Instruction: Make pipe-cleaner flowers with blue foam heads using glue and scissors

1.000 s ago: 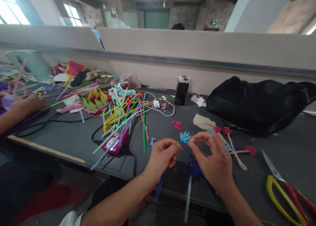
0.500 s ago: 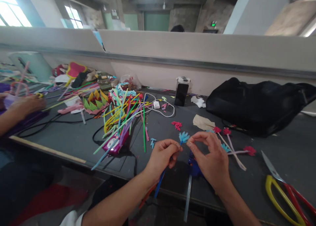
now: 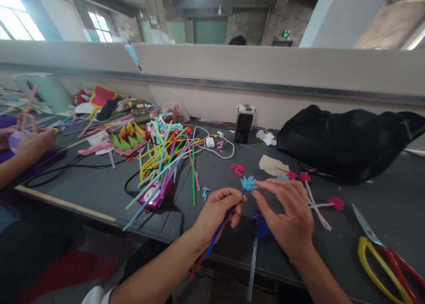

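Observation:
My left hand (image 3: pixel 221 211) pinches the dark blue stem of a pipe-cleaner flower (image 3: pixel 248 184). Its light blue petals fan out just past my fingertips, and the stem (image 3: pixel 215 238) slants down below the palm. At the flower's right side is my right hand (image 3: pixel 287 213), thumb and forefinger apart, the forefinger's tip at or near the petals. Partly hidden beneath this hand lies a blue glue gun (image 3: pixel 262 226), a clear glue stick (image 3: pixel 253 268) jutting from it over the table edge. Small light blue pieces (image 3: pixel 205 193) and pink pieces (image 3: pixel 237 169) lie nearby.
Finished-looking pink flowers (image 3: pixel 335 203) lie at the right, beside open scissors (image 3: pixel 375 246). Further back are a black bag (image 3: pixel 345 144) and an upright phone (image 3: pixel 243 127). Bundled pipe cleaners (image 3: pixel 169 153) cover a purple device (image 3: pixel 156 197). Another person's hand (image 3: pixel 36 142) works at far left.
My right thumb and forefinger have parted and the hand has shifted slightly right. The flower's stem has tilted, its lower end swinging left, with the head leaning right.

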Action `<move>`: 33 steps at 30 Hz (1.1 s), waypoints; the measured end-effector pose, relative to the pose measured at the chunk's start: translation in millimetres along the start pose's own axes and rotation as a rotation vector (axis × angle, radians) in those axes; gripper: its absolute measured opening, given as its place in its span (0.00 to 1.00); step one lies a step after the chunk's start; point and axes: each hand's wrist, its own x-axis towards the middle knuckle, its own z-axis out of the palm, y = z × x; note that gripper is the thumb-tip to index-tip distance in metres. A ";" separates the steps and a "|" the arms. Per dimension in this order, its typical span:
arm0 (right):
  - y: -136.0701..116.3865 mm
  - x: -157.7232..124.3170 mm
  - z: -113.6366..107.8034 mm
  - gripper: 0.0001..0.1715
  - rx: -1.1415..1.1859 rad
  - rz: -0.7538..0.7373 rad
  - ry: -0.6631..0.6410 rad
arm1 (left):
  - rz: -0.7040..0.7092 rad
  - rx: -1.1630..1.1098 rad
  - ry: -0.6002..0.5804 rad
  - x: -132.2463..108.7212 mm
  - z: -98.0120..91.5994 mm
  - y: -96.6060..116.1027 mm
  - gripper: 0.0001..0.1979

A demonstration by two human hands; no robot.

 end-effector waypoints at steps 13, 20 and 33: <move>-1.5 1.5 -2.4 0.14 -0.018 -0.048 0.021 | -0.098 -0.056 -0.040 -2.1 1.5 3.8 0.10; -1.5 -2.0 2.0 0.16 -0.060 -0.070 -0.053 | -0.029 0.106 0.091 -3.9 6.9 2.5 0.09; -1.5 -1.6 2.5 0.07 -0.129 -0.081 -0.063 | 0.038 0.185 0.147 -1.9 6.5 -2.1 0.09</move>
